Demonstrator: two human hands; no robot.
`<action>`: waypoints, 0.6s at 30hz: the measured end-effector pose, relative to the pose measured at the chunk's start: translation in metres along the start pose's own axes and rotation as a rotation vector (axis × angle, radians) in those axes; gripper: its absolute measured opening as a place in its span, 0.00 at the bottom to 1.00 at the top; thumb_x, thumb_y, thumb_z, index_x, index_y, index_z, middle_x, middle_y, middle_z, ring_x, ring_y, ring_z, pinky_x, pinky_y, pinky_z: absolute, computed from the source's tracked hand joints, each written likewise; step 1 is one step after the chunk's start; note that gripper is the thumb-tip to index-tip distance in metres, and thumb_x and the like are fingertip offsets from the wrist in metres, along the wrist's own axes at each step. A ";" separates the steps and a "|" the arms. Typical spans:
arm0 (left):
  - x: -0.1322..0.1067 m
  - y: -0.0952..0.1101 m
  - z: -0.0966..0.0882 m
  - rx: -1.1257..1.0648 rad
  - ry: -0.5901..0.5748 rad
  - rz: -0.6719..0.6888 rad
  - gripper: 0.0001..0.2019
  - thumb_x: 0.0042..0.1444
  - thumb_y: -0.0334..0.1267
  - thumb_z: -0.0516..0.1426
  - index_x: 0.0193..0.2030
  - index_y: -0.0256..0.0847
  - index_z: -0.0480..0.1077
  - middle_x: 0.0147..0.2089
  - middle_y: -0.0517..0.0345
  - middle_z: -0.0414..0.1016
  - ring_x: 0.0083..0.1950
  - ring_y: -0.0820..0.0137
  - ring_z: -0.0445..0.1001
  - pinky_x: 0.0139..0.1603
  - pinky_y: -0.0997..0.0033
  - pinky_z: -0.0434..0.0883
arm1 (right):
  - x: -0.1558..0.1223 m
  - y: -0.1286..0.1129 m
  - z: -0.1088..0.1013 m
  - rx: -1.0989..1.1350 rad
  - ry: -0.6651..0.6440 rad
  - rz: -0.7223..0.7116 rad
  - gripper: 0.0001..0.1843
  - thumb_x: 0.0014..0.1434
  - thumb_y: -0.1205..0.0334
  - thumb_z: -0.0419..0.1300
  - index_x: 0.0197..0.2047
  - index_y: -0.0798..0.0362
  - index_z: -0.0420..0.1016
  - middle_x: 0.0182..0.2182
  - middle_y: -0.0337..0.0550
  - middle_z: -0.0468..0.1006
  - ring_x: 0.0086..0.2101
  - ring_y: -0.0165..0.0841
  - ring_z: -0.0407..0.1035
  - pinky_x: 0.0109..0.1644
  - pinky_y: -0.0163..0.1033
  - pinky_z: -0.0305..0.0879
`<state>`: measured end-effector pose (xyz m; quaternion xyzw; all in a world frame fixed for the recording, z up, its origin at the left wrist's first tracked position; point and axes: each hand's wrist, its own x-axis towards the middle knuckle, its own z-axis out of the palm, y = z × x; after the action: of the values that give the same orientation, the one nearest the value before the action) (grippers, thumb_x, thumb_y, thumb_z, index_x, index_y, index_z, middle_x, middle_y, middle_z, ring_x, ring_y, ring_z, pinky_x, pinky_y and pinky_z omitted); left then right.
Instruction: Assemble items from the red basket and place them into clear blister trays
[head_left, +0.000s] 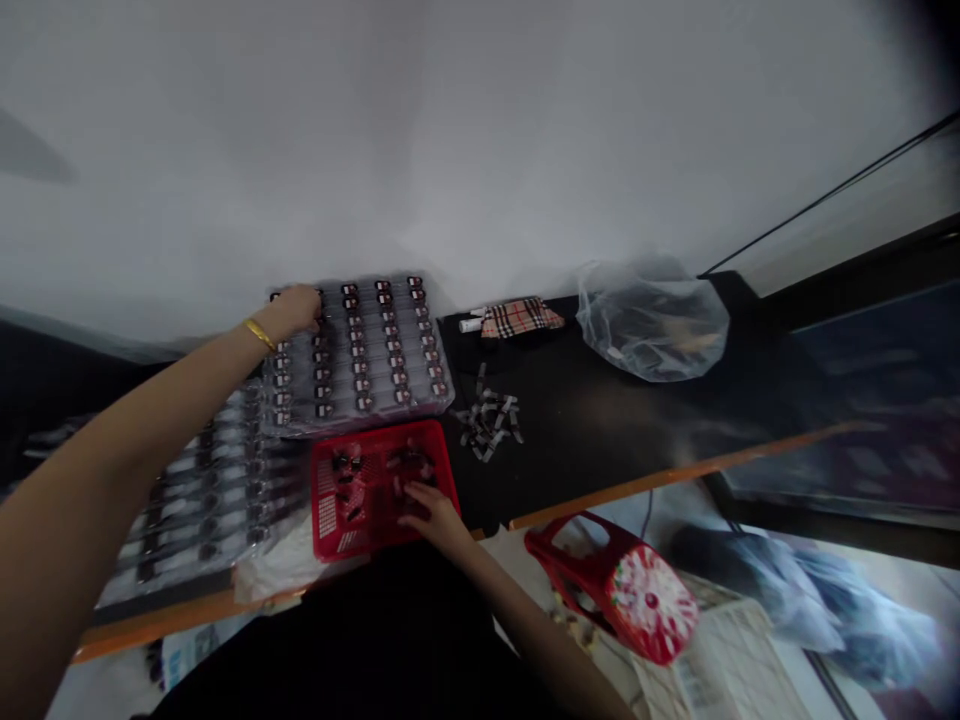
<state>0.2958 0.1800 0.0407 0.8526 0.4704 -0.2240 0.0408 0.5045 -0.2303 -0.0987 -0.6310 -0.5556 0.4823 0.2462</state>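
L forearm (142, 430), nearest the cam, is stretched over the near clear tray (180, 572), w/ a gold bracelet (260, 336) worn at the wrist. L hand (298, 305) is curled at the far-left corner of the far clear tray (341, 375), where small dark-headed pcs (364, 403) are set in rows; its fingertips are hidden, so whether anything's pinched can't be told. R hand (439, 518) is lowered over the red basket (448, 470), fingers loosely parted, near small dark pcs (343, 463); a grip can't be confirmed. Basket's far rim is set just beside the far clear tray, w/ hardly any gap; its near side is set by the table's orange-brown edge (615, 496). More room's offered to the R: past loose clear pcs (489, 420), black tabletop (577, 430) is exposed up to the plastic bag (656, 325). Plaid pouch (521, 317) is set back near the wall (487, 150).
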 end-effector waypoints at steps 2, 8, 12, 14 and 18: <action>0.001 0.002 -0.002 0.033 -0.027 -0.007 0.10 0.59 0.41 0.60 0.37 0.34 0.72 0.40 0.53 0.76 0.44 0.66 0.75 0.47 0.59 0.72 | 0.020 0.007 -0.004 -0.115 -0.014 0.054 0.17 0.61 0.67 0.58 0.53 0.52 0.76 0.53 0.52 0.77 0.53 0.40 0.70 0.60 0.46 0.64; 0.008 0.000 -0.003 0.046 -0.078 -0.007 0.10 0.58 0.41 0.61 0.38 0.34 0.73 0.41 0.53 0.76 0.44 0.66 0.75 0.48 0.58 0.72 | 0.032 0.011 0.013 -0.401 -0.156 0.164 0.27 0.59 0.80 0.47 0.57 0.56 0.71 0.56 0.59 0.72 0.52 0.40 0.69 0.58 0.45 0.64; 0.011 -0.004 -0.005 0.005 -0.077 0.024 0.10 0.55 0.38 0.63 0.39 0.32 0.74 0.38 0.55 0.77 0.38 0.70 0.73 0.46 0.65 0.70 | 0.017 -0.001 0.026 -0.424 -0.299 0.059 0.18 0.59 0.75 0.54 0.47 0.48 0.77 0.51 0.44 0.77 0.48 0.33 0.71 0.55 0.35 0.65; 0.011 -0.005 -0.006 -0.019 -0.063 0.031 0.12 0.51 0.37 0.65 0.39 0.29 0.74 0.35 0.56 0.77 0.35 0.72 0.71 0.43 0.70 0.68 | 0.019 -0.001 0.019 -0.440 -0.278 0.051 0.17 0.61 0.75 0.53 0.46 0.48 0.77 0.50 0.43 0.76 0.49 0.31 0.71 0.55 0.32 0.64; 0.010 -0.008 -0.006 -0.074 -0.019 0.063 0.14 0.46 0.33 0.65 0.38 0.25 0.74 0.30 0.59 0.77 0.31 0.75 0.67 0.38 0.79 0.64 | 0.043 0.008 -0.002 -0.527 -0.139 0.167 0.18 0.65 0.74 0.51 0.55 0.57 0.70 0.50 0.54 0.75 0.46 0.36 0.73 0.53 0.41 0.67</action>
<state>0.2956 0.1942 0.0428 0.8628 0.4507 -0.2131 0.0839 0.5065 -0.1918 -0.1186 -0.6822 -0.6236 0.3817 -0.0056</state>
